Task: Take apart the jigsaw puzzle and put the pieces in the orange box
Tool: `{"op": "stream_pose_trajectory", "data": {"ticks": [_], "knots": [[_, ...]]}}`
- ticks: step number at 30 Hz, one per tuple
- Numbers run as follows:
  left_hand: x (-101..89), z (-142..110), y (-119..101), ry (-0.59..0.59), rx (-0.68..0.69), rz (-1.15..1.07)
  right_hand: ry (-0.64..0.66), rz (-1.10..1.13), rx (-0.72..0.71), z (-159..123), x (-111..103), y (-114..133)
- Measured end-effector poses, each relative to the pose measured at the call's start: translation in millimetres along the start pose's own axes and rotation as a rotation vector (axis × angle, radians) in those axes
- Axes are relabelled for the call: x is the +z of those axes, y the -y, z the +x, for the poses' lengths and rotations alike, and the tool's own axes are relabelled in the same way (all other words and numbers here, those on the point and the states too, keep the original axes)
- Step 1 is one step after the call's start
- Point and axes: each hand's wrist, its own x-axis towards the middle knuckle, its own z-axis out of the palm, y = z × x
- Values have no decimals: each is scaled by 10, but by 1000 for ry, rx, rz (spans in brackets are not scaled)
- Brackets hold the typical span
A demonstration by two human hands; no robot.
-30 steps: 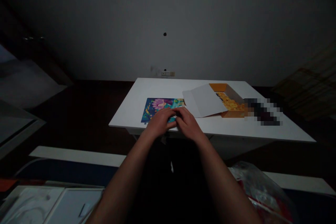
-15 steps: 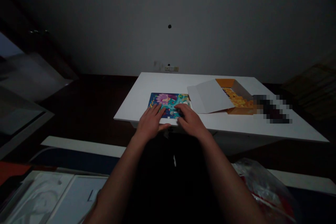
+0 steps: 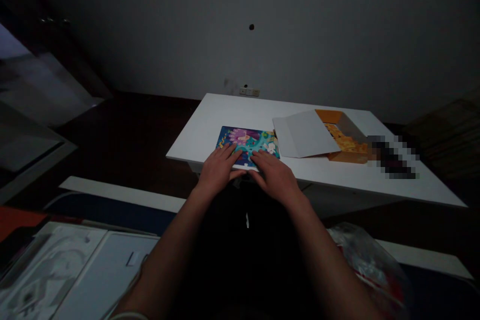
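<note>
A colourful jigsaw puzzle [image 3: 245, 141] in blue, purple and teal lies flat at the near edge of the white table [image 3: 232, 110]. My left hand [image 3: 218, 167] rests on its near left part, fingers stretched out and thumb pointing inward. On the near right part lies my right hand [image 3: 275, 172], fingers extended over the picture. Both thumbs come close together at the front edge. A small notch in the puzzle's near edge shows between the hands. The hands cover parts of the near side.
Right of the puzzle stands an open orange box [image 3: 348, 155] holding yellow pieces, its white lid flap [image 3: 303, 135] folded toward the puzzle. A pixelated dark item [image 3: 393, 157] lies beyond. Nearer me are an opened white case [image 3: 105, 270] at left and a clear plastic bag [image 3: 369, 260] at right.
My right hand's fingers have straightened and its thumb has moved in toward the left thumb. More of the puzzle's right side shows. The view has shifted and tilted slightly.
</note>
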Motion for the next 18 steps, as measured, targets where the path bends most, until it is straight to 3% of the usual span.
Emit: {"op": "stream_pose_trajectory", "data": {"ticks": [10,18], "knots": [[44,-53,48,-45,39,-49,-140,62,-92,-119,200,-135],[-36,21,18,-4,-49,-132,-84,172,48,-63,104,-64]]}}
